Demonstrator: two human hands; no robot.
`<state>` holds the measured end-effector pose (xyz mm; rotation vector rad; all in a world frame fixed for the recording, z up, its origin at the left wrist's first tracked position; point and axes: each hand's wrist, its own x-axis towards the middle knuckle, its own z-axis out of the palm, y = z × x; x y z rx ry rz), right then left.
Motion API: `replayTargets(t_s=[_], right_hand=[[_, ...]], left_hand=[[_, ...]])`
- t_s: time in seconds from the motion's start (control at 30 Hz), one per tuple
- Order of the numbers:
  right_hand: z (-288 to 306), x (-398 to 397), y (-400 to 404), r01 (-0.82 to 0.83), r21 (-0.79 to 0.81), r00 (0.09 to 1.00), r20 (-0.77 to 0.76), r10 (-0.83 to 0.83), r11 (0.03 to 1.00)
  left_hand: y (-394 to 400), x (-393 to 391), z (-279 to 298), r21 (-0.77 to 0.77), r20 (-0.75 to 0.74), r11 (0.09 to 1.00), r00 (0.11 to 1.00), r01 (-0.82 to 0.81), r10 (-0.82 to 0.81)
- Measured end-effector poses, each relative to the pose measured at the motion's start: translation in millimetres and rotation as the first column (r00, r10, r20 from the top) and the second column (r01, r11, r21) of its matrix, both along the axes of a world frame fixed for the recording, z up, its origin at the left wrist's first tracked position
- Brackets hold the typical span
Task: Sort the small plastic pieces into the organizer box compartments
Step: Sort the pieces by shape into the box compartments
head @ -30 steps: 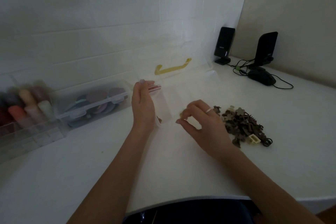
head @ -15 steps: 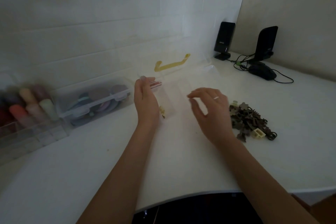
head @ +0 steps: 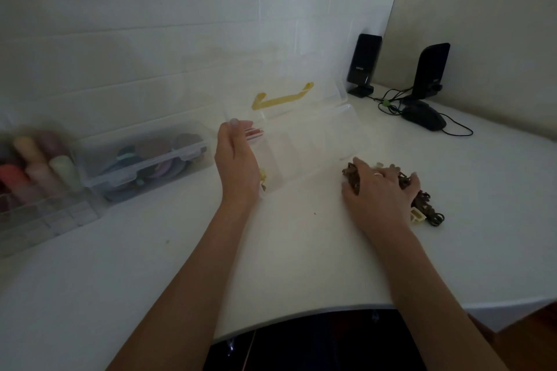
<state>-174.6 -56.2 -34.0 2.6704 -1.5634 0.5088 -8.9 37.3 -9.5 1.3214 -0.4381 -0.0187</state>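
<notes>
1. Head view: the left hand (head: 236,159) stands edge-on against the left end of the clear organizer box (head: 304,147), fingers straight and relaxed, steadying it without clutching it. Keep it there so the light box does not slide.
2. Head view: the right hand (head: 381,187) lies over the pile of small brown plastic pieces (head: 422,205) on the white desk (head: 301,250), fingers spread and bent down into it; whether a piece is already pinched I cannot tell.
3. The step in hand looks like picking the next piece. Best to single out one with the fingertips, not rake several.
4. A few pieces (head: 262,178) sit in the leftmost compartment, partly hidden by the left hand; match the next piece to its like.
5. A cream piece (head: 417,215) lies at the pile's near edge, easy to take.
</notes>
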Motion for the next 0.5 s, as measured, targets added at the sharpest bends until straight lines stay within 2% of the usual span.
replayTargets(t_s=[0.07,0.33,0.5], right_hand=[[1.1,1.0,0.1,-0.022,-0.014,0.999,0.023,0.022,1.0],[1.3,7.4,1.0,-0.141,-0.069,0.95,0.27,0.154,0.988],[2.0,7.2,1.2,-0.124,-0.04,0.969,0.209,0.13,0.991]], left_hand=[[0.0,-0.2,0.0,0.004,0.01,1.0,1.0,-0.005,0.005],[0.7,1.3,-2.8,0.013,0.019,1.0,1.0,-0.001,0.001],[1.4,1.0,-2.5,0.019,0.033,1.0,0.999,0.002,-0.002]])
